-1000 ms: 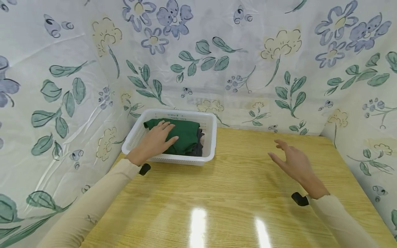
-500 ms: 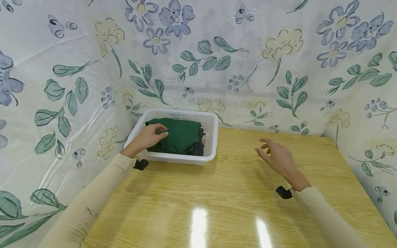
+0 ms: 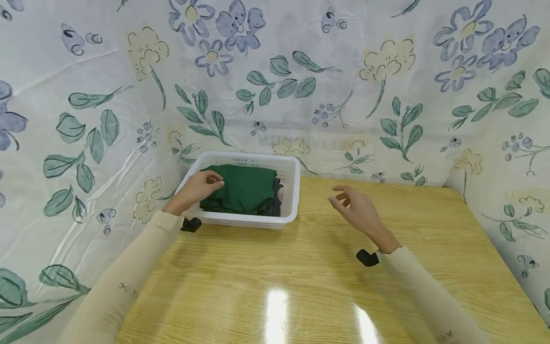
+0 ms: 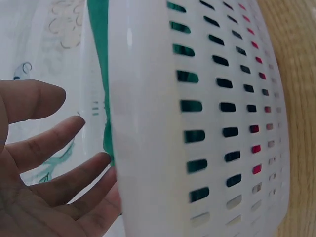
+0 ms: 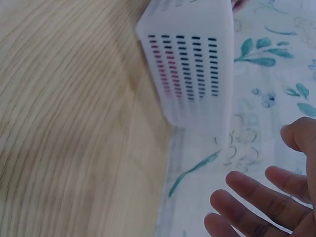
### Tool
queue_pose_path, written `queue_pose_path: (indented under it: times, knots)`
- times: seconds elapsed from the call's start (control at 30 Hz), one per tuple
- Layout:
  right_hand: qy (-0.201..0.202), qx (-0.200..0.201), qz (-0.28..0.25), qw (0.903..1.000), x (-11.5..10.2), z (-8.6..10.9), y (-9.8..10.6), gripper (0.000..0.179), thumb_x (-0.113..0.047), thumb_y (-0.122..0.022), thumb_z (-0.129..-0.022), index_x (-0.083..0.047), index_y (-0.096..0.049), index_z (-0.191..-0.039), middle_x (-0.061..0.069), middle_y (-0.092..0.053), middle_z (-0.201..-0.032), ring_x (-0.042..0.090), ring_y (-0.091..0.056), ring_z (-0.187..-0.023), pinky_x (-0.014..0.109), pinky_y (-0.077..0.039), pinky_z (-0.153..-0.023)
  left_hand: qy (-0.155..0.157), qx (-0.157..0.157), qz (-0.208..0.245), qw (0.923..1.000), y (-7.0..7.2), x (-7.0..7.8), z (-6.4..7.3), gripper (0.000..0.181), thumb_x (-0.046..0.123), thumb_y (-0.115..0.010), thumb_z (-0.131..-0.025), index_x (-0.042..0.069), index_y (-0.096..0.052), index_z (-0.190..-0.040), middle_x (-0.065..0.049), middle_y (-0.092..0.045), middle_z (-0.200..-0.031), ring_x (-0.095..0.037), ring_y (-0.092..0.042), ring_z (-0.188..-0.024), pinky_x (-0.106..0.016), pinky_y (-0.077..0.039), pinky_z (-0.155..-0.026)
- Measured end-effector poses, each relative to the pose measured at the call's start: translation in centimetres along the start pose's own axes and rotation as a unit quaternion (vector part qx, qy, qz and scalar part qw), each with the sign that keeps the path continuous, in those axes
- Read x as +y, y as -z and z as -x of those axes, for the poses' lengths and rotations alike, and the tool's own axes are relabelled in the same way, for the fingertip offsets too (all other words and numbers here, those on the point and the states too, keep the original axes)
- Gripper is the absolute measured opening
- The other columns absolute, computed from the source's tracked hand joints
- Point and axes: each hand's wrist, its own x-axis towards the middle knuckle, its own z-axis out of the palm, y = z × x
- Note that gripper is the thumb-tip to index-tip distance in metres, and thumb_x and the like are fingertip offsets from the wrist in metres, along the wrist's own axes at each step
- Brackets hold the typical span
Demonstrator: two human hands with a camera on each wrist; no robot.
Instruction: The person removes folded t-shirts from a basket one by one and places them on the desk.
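Observation:
Inside a white perforated plastic basket (image 3: 240, 220) lies a folded green cloth (image 3: 249, 188), spread over darker cloth (image 3: 275, 206) that shows at its right edge. My left hand (image 3: 195, 189) is over the basket's left part, overlapping the green cloth in the head view. In the left wrist view its fingers (image 4: 61, 182) are loosely spread beside the rim, thumb apart, nothing between them. To the right of the basket, my right hand (image 3: 358, 210) hovers over the table with relaxed fingers and holds nothing. The basket's slotted end wall (image 5: 197, 111) shows in the right wrist view.
The basket stands at the back left of a wood-grain table (image 3: 240, 272), close to the flower-patterned sheet (image 3: 335, 143) that hangs behind and at both sides. Red material (image 4: 256, 149) shows through the basket's lower slots.
My left hand has lifted off the green cloth and drawn back left toward the basket's side. My right hand has moved left across the table toward the basket.

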Motion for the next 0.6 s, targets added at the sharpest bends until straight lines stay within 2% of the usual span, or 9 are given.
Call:
queue_pose_path:
  times: [0.47,0.6]
  knots:
    - [0.008,-0.008,-0.057,0.9983,-3.9,-2.9,-2.5,0.045,-0.041,-0.062,-0.104,-0.009,-0.064,-0.135,0.010,-0.076,-0.110,0.021,-0.070,-0.085,0.039,-0.057,-0.069,0.026,-0.014,-0.006,0.9995,1.1,0.1,-0.6,0.046,0.028,-0.051,-0.109,-0.006,-0.054,-0.140,-0.033,-0.043,-0.148,-0.049,-0.042,-0.134,-0.062,-0.040,-0.106]
    - [0.009,-0.015,-0.067,0.9976,-5.0,-3.6,-3.1,0.044,-0.040,-0.062,-0.104,-0.010,-0.064,-0.136,0.009,-0.076,-0.110,0.020,-0.070,-0.086,0.038,-0.057,-0.070,0.032,-0.028,-0.006,0.9991,1.3,-0.1,-0.9,0.048,0.029,-0.051,-0.109,-0.006,-0.051,-0.143,-0.033,-0.040,-0.151,-0.050,-0.042,-0.135,-0.063,-0.039,-0.107]
